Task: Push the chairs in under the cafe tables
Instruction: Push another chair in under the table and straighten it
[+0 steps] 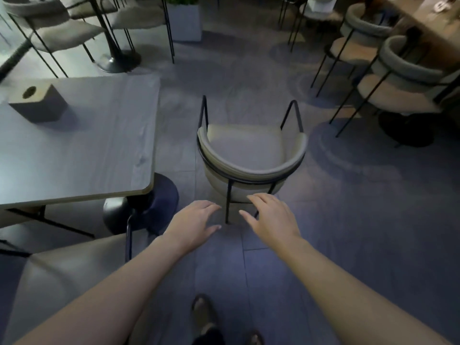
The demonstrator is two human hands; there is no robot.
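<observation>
Both hands reach forward with palms down and fingers loosely spread, holding nothing. The left hand (196, 224) hangs in the air over the floor (348, 232), short of the chair (250, 155), and touches nothing. The right hand (272, 219) is a little further forward, and its fingertips (254, 198) overlap the lower edge of the chair's curved back in this view; whether they actually touch it cannot be told. The chair stands upright in the open aisle, clear of any table. Its rounded backrest is toward the person and its seat opens away, so it faces up the aisle. Two thin black front legs rise at the far side, and two more black legs show below the backrest near the hands. A grey table (82, 145) is to its left, well apart from it, with a small square block (37, 103) with a round hole in its top standing near the table's far left. A dark round base (159, 202) shows under the table's near right corner. A second pale seat (67, 277) sits at lower left, beside the left forearm. More chairs (398, 78) stand by another table at upper right.
</observation>
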